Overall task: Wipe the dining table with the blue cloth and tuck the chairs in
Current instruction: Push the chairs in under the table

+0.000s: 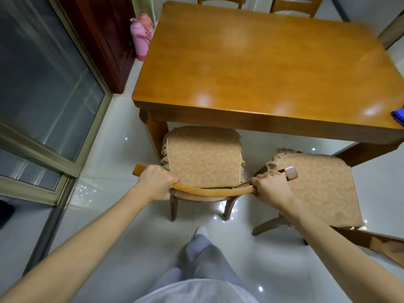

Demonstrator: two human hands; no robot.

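Now tucking | I see left hand (156, 182) and right hand (270, 185) curled tight on chair (203, 158) backrest, ready to push | table (251, 68) ahead | blue cloth (399, 117) parked at right edge

A home dining room: wooden dining table (258, 68), cushioned chairs (202, 159), tiled floor (113, 162), sliding glass door (43, 84).

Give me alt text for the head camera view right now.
Both hands, left hand and right hand, grip the curved top rail of a cushioned chair whose seat front sits just under the wooden dining table. A second cushioned chair stands angled out to the right, and the blue cloth lies at the table's near right edge.
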